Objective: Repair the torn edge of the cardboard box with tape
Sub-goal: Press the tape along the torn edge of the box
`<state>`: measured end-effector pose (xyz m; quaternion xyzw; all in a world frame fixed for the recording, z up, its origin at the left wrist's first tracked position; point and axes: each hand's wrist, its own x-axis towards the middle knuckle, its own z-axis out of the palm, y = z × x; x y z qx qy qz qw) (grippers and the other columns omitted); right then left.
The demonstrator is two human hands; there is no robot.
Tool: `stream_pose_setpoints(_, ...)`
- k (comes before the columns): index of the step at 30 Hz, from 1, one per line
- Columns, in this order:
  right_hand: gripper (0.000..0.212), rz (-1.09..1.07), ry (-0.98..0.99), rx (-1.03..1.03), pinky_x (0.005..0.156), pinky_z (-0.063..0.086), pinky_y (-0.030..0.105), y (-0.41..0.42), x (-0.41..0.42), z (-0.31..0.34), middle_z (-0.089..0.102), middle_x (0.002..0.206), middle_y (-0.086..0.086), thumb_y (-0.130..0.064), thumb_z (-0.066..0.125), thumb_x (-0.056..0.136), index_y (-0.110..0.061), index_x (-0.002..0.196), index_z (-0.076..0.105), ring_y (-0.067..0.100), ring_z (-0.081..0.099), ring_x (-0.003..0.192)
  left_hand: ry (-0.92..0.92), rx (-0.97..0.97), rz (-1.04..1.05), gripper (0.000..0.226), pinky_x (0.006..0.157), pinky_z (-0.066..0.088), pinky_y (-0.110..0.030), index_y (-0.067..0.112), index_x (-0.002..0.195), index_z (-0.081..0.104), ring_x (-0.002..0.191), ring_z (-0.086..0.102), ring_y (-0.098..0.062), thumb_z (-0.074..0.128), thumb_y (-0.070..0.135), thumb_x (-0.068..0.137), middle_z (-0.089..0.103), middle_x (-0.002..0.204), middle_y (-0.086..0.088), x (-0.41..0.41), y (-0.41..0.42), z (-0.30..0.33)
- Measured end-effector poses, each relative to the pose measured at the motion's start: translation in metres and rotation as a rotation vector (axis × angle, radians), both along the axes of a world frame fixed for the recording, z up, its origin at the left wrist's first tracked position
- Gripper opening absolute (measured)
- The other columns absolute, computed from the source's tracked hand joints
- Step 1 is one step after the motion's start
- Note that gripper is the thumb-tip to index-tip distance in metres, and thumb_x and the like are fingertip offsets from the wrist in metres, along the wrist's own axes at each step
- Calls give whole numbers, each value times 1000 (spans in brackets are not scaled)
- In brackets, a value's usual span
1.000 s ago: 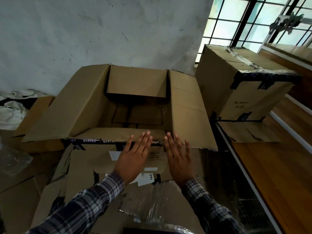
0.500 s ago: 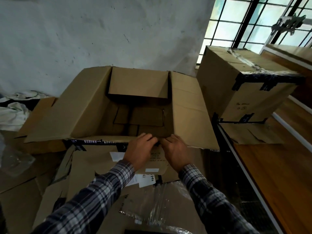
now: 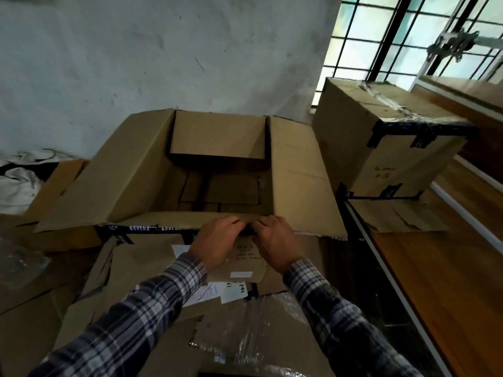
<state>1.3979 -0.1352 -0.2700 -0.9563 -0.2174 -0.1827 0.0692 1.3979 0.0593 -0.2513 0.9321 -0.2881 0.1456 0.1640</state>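
- Since a second ago, both hands have been brought from flat and spread to curled over the near edge of the open cardboard box (image 3: pixel 152 170).
- Plaid sleeves (image 3: pixel 141 317) are seen nearest, above crinkled clear plastic (image 3: pixel 253 330).
- Black tape (image 3: pixel 152 229) along that near edge is pinched by the left hand (image 3: pixel 217 240) and the right hand (image 3: pixel 275 240), knuckles almost touching.
- A taped box (image 3: pixel 381 137) is seen farther right, below the window (image 3: pixel 381 31).
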Motion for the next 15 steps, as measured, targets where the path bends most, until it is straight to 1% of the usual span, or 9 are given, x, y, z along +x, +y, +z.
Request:
stream_pose_setpoints(2,21,-14,-34,-20,81,50,39,6,3,-3,71,97,6,-13,74,88,-16,109,71,29,65,87,-10,12,40,29,72,48,-29,21,119,69,92,61,-18,54,11,97,67,102,1,-2,-2,1)
stream_pose_setpoints(3,20,-14,-42,-6,78,49,39,7,4,-5,70,95,6,-11,73,87,-16,106,70,29,65,84,3,22,52,27,71,49,-31,21,118,69,91,59,-19,54,11,98,65,100,0,-3,-5,2)
stream_pose_setpoints(6,20,-9,-63,33,76,43,37,4,6,-12,68,92,2,-9,72,88,-19,105,69,25,61,82,56,31,73,26,74,53,-37,20,117,66,91,57,-20,53,8,98,61,99,-1,-2,-9,2)
stream_pose_setpoints(9,20,-7,-36,46,77,41,36,0,6,-12,68,92,0,-11,71,89,-20,106,68,23,59,83,79,23,71,24,72,50,-36,21,115,65,91,56,-21,58,8,96,59,98,-1,0,-16,2)
stream_pose_setpoints(12,23,2,-15,65,80,43,36,-3,4,-11,69,94,0,-11,72,88,-20,109,68,23,61,84,85,22,64,24,76,52,-37,22,116,65,93,59,-21,61,10,96,61,100,0,4,-20,2)
stream_pose_setpoints(15,21,21,-54,86,78,48,37,-8,-1,-4,71,88,1,-12,79,86,-19,104,71,25,65,78,64,34,10,27,82,55,-38,24,122,66,97,61,-20,59,12,99,64,104,1,7,-14,2)
